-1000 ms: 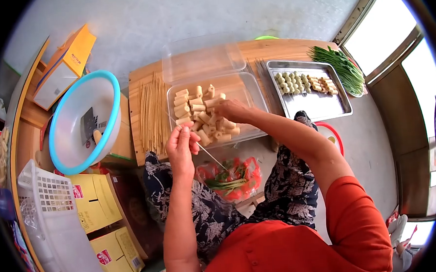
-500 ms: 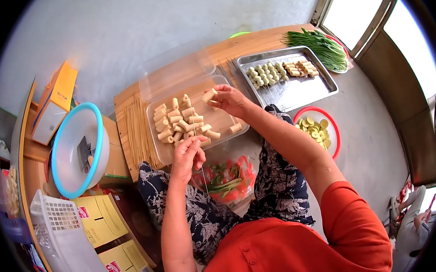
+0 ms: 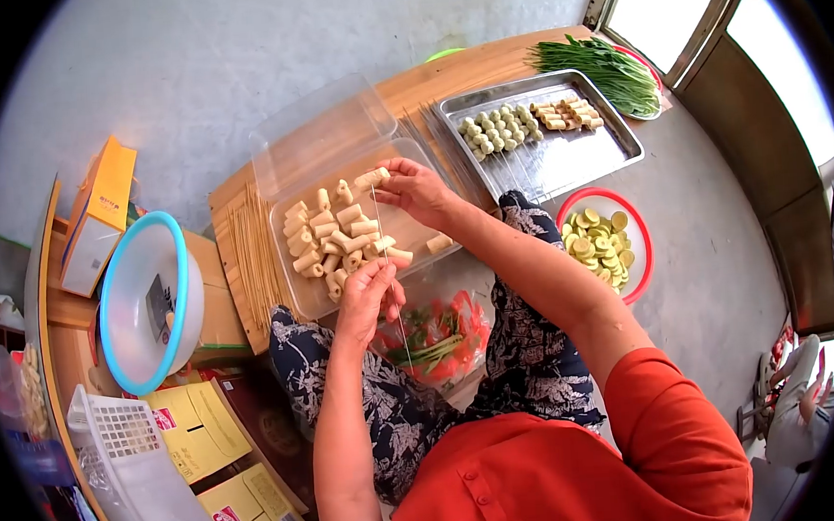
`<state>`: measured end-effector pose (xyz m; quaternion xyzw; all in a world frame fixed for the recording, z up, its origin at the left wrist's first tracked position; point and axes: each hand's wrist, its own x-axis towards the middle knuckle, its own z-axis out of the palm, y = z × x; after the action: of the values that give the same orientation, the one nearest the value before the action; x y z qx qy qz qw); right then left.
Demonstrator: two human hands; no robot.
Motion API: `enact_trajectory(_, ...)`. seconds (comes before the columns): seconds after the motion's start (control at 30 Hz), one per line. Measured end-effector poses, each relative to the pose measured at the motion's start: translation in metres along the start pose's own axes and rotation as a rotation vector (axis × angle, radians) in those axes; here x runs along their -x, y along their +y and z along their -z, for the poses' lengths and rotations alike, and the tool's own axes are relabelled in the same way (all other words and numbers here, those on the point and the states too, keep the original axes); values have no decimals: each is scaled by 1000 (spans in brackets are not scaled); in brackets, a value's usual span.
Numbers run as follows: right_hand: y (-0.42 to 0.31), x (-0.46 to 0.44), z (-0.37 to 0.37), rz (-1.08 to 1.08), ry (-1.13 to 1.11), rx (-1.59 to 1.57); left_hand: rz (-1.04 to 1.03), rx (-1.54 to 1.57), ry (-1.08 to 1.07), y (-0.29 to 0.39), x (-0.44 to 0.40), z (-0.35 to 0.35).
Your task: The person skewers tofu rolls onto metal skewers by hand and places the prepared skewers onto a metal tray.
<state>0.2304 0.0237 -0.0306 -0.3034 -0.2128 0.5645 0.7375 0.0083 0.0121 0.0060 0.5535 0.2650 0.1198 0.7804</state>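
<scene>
One tan roll point(image 3: 369, 179) — stubby, cylindrical

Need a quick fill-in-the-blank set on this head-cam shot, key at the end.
1. The left hand grips a skewer, while the right hand holds ____ tan roll.
2. The bowl of yellow-green slices has a ____ rim.
3. The basin has a ____ rim.
4. On the metal tray, the green balls lie to the picture's ____ of the tan pieces.

Missing words: one; red; blue; left.
</scene>
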Motion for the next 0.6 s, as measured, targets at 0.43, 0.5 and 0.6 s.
enact_trajectory(0.43, -1, 3, -2, 16, -13, 19, -15, -23, 1, 0, 4, 1)
enact_trajectory(0.5, -2, 5, -3, 16, -19, 34, -21, -32, -1, 1, 4, 2)
enact_trajectory(0.6, -3, 7, -6, 17, -28, 71, -23, -38, 10, 0, 4, 2)
